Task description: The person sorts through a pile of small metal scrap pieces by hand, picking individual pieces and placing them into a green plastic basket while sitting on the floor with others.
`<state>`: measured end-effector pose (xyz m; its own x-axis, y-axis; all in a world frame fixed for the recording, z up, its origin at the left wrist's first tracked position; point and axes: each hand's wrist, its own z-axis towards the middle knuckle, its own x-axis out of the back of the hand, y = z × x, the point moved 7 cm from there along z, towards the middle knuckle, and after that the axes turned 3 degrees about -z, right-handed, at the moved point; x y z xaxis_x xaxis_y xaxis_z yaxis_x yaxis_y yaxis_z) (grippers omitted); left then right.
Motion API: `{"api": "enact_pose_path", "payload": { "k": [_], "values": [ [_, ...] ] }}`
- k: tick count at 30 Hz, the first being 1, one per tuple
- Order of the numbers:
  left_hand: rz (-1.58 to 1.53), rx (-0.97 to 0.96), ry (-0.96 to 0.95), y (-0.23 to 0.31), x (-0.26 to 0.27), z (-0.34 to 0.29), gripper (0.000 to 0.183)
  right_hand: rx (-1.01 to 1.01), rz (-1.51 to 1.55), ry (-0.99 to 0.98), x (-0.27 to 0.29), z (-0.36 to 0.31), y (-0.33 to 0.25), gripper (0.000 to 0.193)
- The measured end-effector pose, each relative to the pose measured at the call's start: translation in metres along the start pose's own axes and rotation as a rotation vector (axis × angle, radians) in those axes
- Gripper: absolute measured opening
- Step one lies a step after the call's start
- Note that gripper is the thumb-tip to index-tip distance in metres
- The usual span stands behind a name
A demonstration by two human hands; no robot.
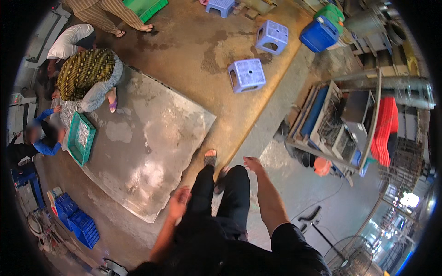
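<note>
watching from my end, the left hand (178,204) is too blurred to tell if it's gripping anything; the right hand (252,163) looks loosely open and bare. nearest thing's the big grey sheet (152,120) on the floor (186,60), ahead-left: probably heavy, stiff, slick where it shines, so i'd grab its near edge

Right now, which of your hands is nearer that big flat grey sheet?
Left. The left hand hangs by the right edge of the sheet; the right hand is farther away, rightward.
</note>
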<state>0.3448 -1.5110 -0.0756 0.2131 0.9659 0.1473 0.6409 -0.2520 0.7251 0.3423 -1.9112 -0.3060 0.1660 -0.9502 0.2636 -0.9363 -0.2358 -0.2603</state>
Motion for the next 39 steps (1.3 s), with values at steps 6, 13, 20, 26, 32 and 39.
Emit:
{"api": "enact_pose_path", "payload": {
  "k": [6,13,20,26,32,39],
  "values": [
    [-0.079,-0.226,-0.07,0.216,-0.128,0.048,0.03,0.245,0.211,0.132,0.072,0.208,-0.176,0.041],
    [-0.633,1.374,0.884,-0.209,-0.2,-0.151,0.046,0.129,0.681,0.231,0.179,0.458,-0.288,0.088],
    [-0.432,1.449,0.257,-0.143,-0.444,-0.297,0.05,0.202,0.62,-0.149,0.179,0.384,-0.313,0.066],
    [-0.508,1.3,0.286,-0.21,-0.518,-0.264,0.064,0.488,-0.892,0.43,0.36,0.232,-0.237,0.052],
    [-0.577,1.01,0.806,-0.253,-0.399,-0.257,0.053,0.153,-1.853,0.272,0.267,0.018,-0.222,0.062],
    [-1.067,0.506,1.417,-0.254,-0.138,-0.291,0.038,0.934,-1.472,0.209,-0.074,-0.227,-0.207,0.052]
  ]
}}
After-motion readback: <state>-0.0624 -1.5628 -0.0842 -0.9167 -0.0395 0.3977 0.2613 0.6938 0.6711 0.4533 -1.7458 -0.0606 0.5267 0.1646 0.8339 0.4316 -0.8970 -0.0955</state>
